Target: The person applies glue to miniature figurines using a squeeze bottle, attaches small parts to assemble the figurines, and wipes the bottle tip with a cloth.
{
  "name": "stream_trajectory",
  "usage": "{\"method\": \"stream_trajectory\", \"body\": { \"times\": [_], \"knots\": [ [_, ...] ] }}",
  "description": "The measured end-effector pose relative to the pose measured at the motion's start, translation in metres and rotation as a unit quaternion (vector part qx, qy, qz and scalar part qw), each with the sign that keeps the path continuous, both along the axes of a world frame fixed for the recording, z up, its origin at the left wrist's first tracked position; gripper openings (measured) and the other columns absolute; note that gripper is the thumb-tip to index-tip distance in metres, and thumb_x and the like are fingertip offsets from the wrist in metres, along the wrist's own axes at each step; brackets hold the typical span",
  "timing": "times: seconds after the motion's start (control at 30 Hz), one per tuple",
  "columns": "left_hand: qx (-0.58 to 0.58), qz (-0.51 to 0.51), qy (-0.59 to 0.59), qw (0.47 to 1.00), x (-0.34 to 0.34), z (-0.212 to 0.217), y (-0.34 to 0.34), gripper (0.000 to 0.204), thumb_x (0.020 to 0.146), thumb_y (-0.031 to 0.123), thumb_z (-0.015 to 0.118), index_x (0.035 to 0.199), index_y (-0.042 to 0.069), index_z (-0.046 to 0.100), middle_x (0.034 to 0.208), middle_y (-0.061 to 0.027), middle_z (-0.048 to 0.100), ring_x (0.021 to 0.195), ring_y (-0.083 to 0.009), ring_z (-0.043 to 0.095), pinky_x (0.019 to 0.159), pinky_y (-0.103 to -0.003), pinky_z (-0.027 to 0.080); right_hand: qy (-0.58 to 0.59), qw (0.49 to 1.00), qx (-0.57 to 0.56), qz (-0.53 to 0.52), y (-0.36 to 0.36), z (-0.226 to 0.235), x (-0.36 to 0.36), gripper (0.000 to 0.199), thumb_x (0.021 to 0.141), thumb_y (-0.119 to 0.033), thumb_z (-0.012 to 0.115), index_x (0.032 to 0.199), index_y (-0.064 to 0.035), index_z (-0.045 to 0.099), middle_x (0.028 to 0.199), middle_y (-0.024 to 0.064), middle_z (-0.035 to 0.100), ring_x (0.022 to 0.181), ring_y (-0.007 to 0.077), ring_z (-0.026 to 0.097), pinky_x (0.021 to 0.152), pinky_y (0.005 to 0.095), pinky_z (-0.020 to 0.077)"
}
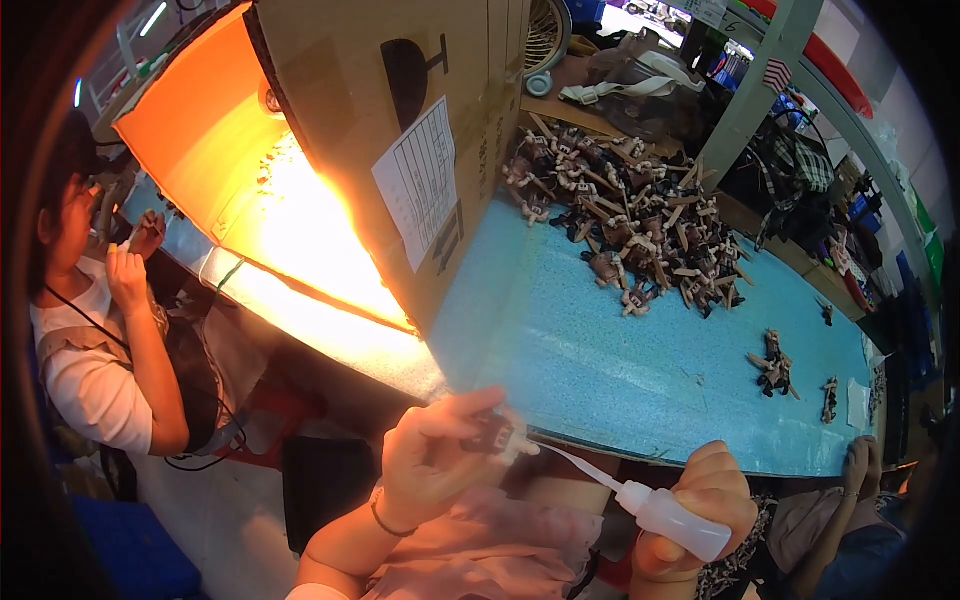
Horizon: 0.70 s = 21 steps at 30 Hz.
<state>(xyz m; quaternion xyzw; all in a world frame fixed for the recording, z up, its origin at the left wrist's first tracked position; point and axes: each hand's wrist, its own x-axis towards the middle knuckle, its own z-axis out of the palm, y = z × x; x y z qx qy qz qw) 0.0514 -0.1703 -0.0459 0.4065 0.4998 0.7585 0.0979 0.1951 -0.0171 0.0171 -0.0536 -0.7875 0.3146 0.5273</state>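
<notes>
My left hand [428, 452] is closed around a small brown and pale toy figure [492, 434] just off the table's near edge. In my right hand [718, 490] is a white squeeze bottle [668, 515] with a long thin nozzle. The bottle tilts so that its nozzle points up and left, its tip close to the pale end of the figure. Whether the tip touches the figure I cannot tell. My left fingers hide part of the figure.
A large pile of similar figures [640, 220] covers the back of the blue table [500, 330]. A few figures [773, 368] lie apart at right. A cardboard box [370, 70] stands left, beside a brightly lit orange enclosure [185, 125]. Other people sit at left [105, 380] and right [830, 520].
</notes>
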Motion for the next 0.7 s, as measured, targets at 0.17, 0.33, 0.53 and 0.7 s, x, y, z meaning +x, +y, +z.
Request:
{"method": "stream_trajectory", "body": {
  "times": [0.17,0.33,0.53,0.7],
  "knots": [
    [-0.009,0.004,0.023,1.0,-0.0018,-0.0029,-0.0026,0.032,0.075,-0.013,0.061,0.095,0.001,0.041,0.12,-0.0323,0.049,0.088,-0.0257,0.062,0.076,-0.035,0.052,-0.011,1.0,0.016,0.009,-0.0008,-0.0006,-0.0034,0.053,0.078,-0.059,0.059,0.083,-0.0081,0.044,0.067,0.0006,0.039,0.054,0.0118,0.035,0.052,0.0288,0.0275],
    [-0.012,0.001,0.001,1.0,-0.0004,0.0002,-0.0024,0.033,0.074,-0.016,0.058,0.095,0.002,0.042,0.121,-0.0309,0.049,0.089,-0.0251,0.062,0.076,-0.035,0.052,-0.008,1.0,0.026,-0.006,0.0014,0.0008,0.0025,0.055,0.077,-0.06,0.059,0.083,-0.008,0.044,0.067,0.0006,0.04,0.054,0.0122,0.036,0.052,0.0289,0.0275],
    [-0.036,0.041,0.06,0.997,0.0001,-0.0001,-0.0033,0.035,0.07,-0.02,0.055,0.094,0.002,0.043,0.122,-0.0295,0.049,0.094,-0.0249,0.061,0.079,-0.034,0.051,-0.004,1.0,0.027,-0.006,-0.0003,-0.0015,-0.0027,0.054,0.076,-0.059,0.061,0.083,-0.008,0.045,0.067,0.0003,0.04,0.054,0.0125,0.036,0.053,0.029,0.0277],
    [-0.027,0.036,0.055,0.997,0.0016,0.0021,-0.001,0.036,0.071,-0.018,0.059,0.095,0.003,0.044,0.121,-0.029,0.051,0.097,-0.0246,0.061,0.081,-0.034,0.051,-0.026,0.998,0.057,0.021,0.0026,0.001,-0.0002,0.054,0.076,-0.058,0.062,0.084,-0.0072,0.047,0.067,0.0006,0.042,0.054,0.0126,0.037,0.052,0.0291,0.028]
  ]
}}
